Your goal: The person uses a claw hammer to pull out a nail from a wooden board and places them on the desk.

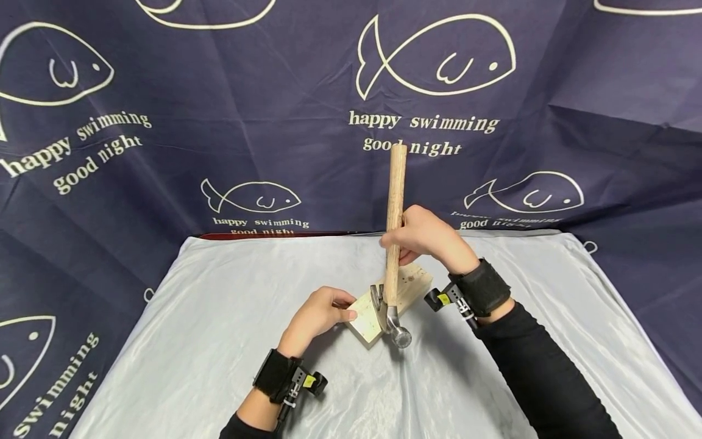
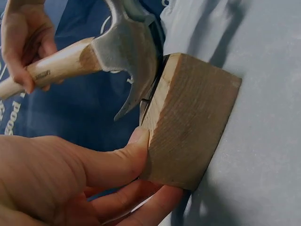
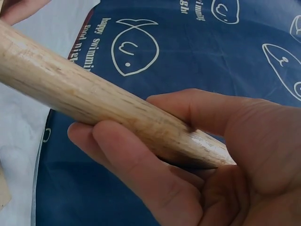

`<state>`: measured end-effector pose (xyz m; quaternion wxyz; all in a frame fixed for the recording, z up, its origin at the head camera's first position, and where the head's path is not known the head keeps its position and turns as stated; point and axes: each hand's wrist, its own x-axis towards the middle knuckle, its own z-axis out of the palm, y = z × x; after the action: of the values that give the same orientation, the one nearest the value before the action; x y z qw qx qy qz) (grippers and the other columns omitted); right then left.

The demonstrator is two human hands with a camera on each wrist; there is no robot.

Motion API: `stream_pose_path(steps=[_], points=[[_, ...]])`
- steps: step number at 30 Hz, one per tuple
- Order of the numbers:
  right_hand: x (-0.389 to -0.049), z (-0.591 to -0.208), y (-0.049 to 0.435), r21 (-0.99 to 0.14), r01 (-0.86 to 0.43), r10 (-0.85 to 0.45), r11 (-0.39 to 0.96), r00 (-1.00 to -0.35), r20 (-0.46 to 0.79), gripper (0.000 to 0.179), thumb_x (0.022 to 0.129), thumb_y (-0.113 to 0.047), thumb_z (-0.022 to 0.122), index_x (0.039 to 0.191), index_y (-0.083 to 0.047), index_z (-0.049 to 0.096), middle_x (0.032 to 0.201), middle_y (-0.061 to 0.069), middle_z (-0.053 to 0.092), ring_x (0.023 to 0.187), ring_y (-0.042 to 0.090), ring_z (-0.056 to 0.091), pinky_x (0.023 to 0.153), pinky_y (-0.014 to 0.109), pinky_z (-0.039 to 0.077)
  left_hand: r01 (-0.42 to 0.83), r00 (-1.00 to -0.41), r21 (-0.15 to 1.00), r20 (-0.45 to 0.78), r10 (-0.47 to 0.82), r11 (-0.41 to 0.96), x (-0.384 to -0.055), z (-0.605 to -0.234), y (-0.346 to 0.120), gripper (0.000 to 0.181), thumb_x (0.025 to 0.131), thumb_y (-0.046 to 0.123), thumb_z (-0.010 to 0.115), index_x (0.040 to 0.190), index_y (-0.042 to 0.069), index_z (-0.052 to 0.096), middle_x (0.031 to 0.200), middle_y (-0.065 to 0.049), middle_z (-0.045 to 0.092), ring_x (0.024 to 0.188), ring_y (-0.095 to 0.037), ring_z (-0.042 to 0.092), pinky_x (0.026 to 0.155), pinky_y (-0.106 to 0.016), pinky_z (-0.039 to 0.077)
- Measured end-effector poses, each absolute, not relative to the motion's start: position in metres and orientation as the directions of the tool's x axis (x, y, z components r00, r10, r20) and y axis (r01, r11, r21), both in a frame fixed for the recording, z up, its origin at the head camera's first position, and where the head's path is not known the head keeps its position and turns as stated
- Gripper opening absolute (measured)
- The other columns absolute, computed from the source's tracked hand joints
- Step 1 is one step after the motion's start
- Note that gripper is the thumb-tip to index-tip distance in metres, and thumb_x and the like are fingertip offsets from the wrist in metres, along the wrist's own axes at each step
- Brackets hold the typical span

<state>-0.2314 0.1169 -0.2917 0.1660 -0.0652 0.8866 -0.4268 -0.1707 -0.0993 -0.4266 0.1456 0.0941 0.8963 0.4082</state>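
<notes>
A claw hammer (image 1: 396,189) stands nearly upright with its wooden handle pointing up. My right hand (image 1: 430,235) holds it midway along the handle, fingers and thumb wrapped round the wood (image 3: 70,89) in the right wrist view. Low down, the steel head (image 2: 127,47) sits at the top face of a pale wooden block (image 1: 367,326), its curved claw along that face and its round striking face toward me. At the block's left end my left hand (image 1: 315,314) grips it, thumb on top and fingers at the side and below, as the left wrist view shows.
Under the block spreads a table with a wrinkled white cloth (image 1: 219,366). Behind it hangs a dark blue curtain (image 1: 307,110) printed with fish and lettering. Each wrist wears a black strap (image 1: 482,286) with a small camera.
</notes>
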Motion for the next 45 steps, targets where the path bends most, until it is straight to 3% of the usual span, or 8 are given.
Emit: stream_pose_path(steps=[9,16,21,31,45], points=[[-0.225,-0.288,0.115,-0.771,0.017,-0.251,0.637,-0.940,-0.229,0.027,0.077,-0.024,0.069,0.086,0.001,0.067,0.083,0.018,0.072,0.064,0.024,0.071,0.059,0.035,0.061,-0.080,-0.937,0.841,-0.247,0.247,0.535,-0.175,-0.431,-0.104,0.024,0.085,0.014,0.066,0.105,0.004,0.073,0.097,-0.011,0.073,0.076,-0.016,0.066,0.070,-0.033,0.058],[-0.221,-0.286,0.113,-0.754,-0.003,-0.249,0.657,-0.945,-0.212,0.027,0.077,-0.026,0.068,0.086,0.000,0.066,0.085,0.017,0.071,0.064,0.023,0.071,0.058,0.033,0.060,-0.019,-0.951,0.799,-0.200,0.235,0.601,-0.174,-0.429,-0.102,0.021,0.085,0.019,0.065,0.099,0.006,0.075,0.094,-0.009,0.074,0.075,-0.018,0.066,0.067,-0.034,0.055],[-0.219,-0.286,0.112,-0.734,-0.025,-0.247,0.678,-0.949,-0.196,0.027,0.078,-0.028,0.069,0.086,-0.002,0.066,0.087,0.015,0.071,0.063,0.021,0.070,0.059,0.032,0.060,-0.053,-0.954,0.826,-0.208,0.217,0.561,-0.172,-0.429,-0.101,0.020,0.085,0.017,0.065,0.097,0.005,0.075,0.091,-0.009,0.074,0.074,-0.015,0.066,0.072,-0.038,0.057],[-0.208,-0.289,0.113,-0.706,-0.056,-0.229,0.706,-0.961,-0.154,0.026,0.078,-0.031,0.068,0.085,-0.006,0.065,0.086,0.011,0.070,0.062,0.020,0.070,0.058,0.032,0.060,-0.028,-0.969,0.792,-0.170,0.177,0.610,-0.168,-0.431,-0.095,0.019,0.083,0.016,0.064,0.097,0.008,0.075,0.089,-0.005,0.073,0.072,-0.011,0.060,0.065,-0.029,0.050],[-0.191,-0.290,0.115,-0.680,-0.104,-0.208,0.725,-0.975,-0.073,0.023,0.077,-0.034,0.066,0.080,-0.011,0.065,0.077,0.006,0.071,0.060,0.017,0.068,0.053,0.031,0.054,-0.107,-0.944,0.838,-0.254,0.209,0.536,-0.174,-0.431,-0.096,0.020,0.085,0.014,0.064,0.098,0.004,0.074,0.095,-0.010,0.073,0.077,-0.014,0.066,0.075,-0.036,0.058]])
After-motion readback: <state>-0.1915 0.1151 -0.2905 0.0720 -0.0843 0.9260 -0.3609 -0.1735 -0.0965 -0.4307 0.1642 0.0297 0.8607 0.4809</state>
